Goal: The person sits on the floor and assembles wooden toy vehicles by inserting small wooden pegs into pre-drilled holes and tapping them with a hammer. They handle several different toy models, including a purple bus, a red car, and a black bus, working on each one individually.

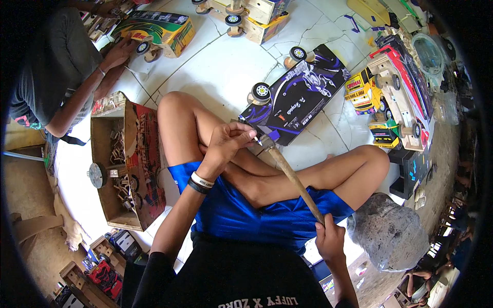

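The person's right hand [330,237] was wrapped around the handle end of a hammer [296,180]; the left hand [228,141], well apart from it, pinched what looked like a small pale piece [258,138], too small to identify, beside the hammer's head. Just beyond, right of the frame's centre, a black-and-purple toy truck [303,97] lay on the tiled floor [203,64]. The step appeared to be positioning that piece for hammering; the next move seemingly called for steady fingertips and a light, accurate tap.
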`<state>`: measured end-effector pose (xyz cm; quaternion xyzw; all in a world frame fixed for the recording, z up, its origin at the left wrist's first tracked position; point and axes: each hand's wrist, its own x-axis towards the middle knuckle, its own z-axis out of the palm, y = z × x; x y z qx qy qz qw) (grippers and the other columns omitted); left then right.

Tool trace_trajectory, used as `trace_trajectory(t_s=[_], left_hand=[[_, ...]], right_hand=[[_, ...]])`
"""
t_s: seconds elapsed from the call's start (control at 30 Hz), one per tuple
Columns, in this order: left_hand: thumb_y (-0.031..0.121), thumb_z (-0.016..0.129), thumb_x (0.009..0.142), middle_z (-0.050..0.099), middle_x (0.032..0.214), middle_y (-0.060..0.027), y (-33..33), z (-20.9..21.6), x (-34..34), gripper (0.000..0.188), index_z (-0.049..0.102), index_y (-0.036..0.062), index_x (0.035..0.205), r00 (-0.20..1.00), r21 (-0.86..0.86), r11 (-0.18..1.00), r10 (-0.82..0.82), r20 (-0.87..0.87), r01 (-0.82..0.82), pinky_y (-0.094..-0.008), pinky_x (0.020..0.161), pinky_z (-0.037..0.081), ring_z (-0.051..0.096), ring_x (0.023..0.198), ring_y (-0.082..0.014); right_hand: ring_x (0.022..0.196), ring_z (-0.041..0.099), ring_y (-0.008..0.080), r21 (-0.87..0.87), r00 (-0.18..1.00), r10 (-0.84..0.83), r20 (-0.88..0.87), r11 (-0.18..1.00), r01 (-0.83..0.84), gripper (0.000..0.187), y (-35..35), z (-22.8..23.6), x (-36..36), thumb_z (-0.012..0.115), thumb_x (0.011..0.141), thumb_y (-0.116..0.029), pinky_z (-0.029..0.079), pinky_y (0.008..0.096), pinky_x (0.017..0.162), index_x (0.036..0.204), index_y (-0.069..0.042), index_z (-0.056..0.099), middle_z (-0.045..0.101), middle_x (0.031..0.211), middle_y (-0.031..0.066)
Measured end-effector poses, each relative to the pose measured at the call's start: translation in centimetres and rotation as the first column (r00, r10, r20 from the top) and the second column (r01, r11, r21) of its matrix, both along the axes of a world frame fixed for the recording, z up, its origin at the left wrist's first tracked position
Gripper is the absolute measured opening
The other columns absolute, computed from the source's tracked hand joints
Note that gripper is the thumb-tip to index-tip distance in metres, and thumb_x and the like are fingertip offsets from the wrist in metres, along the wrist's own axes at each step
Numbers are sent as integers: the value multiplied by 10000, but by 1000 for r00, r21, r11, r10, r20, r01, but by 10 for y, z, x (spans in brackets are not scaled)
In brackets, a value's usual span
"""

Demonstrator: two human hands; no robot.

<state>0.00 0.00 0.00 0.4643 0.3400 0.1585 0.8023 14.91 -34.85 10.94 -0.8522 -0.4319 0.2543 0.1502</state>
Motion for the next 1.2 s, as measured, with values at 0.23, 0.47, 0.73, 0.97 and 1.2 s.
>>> trace_trajectory(t_s=[0.23, 0.47, 0.73, 0.97, 1.2], left_hand=[[98, 760, 990, 750, 994, -78, 3, -1, -2, 196, 704, -41, 1116, 998, -25, 998, 54, -29, -54, -261, 833, 601, 706, 883, -124], [134, 744, 1007, 734, 1031, -53, 2, -6, -1, 215, 687, -9, 1157, 1000, -2, 1000, 6, -18, -7, -282, 910, 600, 705, 940, -132], [128, 751, 1001, 736, 1029, -60, -3, -8, 0, 213, 694, -26, 1136, 999, -23, 999, 33, 2, -32, -277, 886, 603, 702, 934, -130], [146, 747, 1006, 730, 1047, -54, -1, -7, 0, 229, 686, -18, 1154, 1000, -36, 999, 15, -14, -16, -291, 907, 596, 703, 947, -139], [130, 747, 1006, 728, 1036, -82, -2, 5, 2, 244, 666, -41, 1160, 999, -55, 998, 38, -11, -39, -290, 897, 597, 698, 963, -137]], right_hand=[[618, 667, 458, 50, 1000, -13, -15, 999, 14, 175, 10, -4, -4, 650, 1031, -180, 497, 509, 540, 1006, -30, 564, 637, 669, 238], [608, 662, 460, -69, 999, 11, 37, 998, -9, 185, 10, -6, -1, 629, 1045, -205, 486, 523, 537, 1040, -31, 566, 611, 654, 239], [607, 647, 483, 4, 996, -63, -66, 998, 63, 201, 11, 7, -1, 616, 1062, -207, 454, 552, 531, 1029, -13, 573, 623, 653, 261], [554, 591, 471, -6, 993, -70, -98, 998, 70, 258, 20, 4, 3, 609, 1062, -202, 397, 506, 509, 1051, 55, 619, 554, 615, 261], [544, 587, 461, 66, 993, -52, -106, 996, 59, 259, 19, 0, 4, 609, 1062, -203, 397, 510, 513, 1041, 55, 618, 557, 627, 266]])
